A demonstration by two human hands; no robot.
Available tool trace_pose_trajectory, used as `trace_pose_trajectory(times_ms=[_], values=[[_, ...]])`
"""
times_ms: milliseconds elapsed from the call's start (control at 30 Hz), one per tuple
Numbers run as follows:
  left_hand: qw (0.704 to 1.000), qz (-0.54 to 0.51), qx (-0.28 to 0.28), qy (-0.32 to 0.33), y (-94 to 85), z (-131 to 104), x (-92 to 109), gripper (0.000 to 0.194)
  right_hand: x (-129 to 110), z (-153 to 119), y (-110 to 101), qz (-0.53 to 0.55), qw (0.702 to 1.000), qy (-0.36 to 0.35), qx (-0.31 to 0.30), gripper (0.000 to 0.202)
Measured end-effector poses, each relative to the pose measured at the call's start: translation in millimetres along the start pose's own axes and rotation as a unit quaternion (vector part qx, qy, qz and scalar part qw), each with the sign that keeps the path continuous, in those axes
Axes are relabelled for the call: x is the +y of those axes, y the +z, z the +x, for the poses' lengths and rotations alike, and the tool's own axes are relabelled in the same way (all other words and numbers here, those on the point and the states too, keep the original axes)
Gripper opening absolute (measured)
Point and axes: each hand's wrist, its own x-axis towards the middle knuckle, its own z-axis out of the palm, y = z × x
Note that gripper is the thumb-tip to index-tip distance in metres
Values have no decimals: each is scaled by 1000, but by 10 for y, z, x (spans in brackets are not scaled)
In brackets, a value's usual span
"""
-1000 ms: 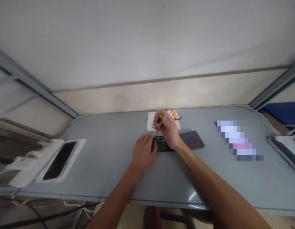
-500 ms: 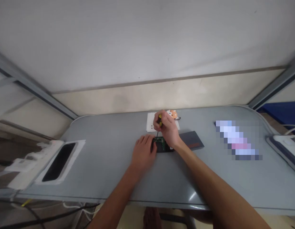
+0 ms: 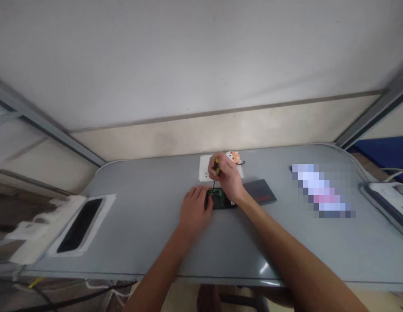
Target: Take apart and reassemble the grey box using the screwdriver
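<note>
A black device with an exposed green circuit board (image 3: 222, 200) lies on the grey table near the middle. My left hand (image 3: 196, 206) grips its left end, with the thumb along the near side and the fingers at the far side. In my right hand (image 3: 226, 173) is a yellow and black screwdriver (image 3: 217, 166), held upright in a closed fist. Its thin shaft points down to the far edge of the circuit board; the tip is too small to make out. A dark flat box (image 3: 260, 192) lies just right of the device, partly behind my right wrist.
White paper (image 3: 204, 168) and an orange and white animal-shaped item (image 3: 234, 157) lie behind my right hand. A black phone (image 3: 80, 225) rests at left beside a white power strip (image 3: 48, 232). A blurred-out screen (image 3: 321, 190) and another white device (image 3: 388, 203) are at right.
The view has shifted slightly. Both hands keep nearly the same pose on the device and the screwdriver.
</note>
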Motion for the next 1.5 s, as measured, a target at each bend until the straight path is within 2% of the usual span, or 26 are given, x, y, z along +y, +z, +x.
trace_pose_trajectory(times_ms=[167, 333, 500, 733, 1500], values=[[1000, -4, 2, -2, -8, 4, 9, 20, 25, 2, 0, 14, 1000, -15, 7, 34], [1000, -3, -4, -1, -19, 5, 9, 20, 30, 6, -2, 19, 1000, 3, 0, 35], [1000, -1, -4, -1, -17, 6, 4, 20, 11, 23, -15, -3, 1000, -3, 8, 38], [1000, -10, -2, 0, -16, 8, 4, 19, 48, 18, -8, 19, 1000, -3, -1, 36], [1000, -10, -6, -5, -12, -7, 14, 19, -24, -2, 30, 24, 999, 5, 27, 38]])
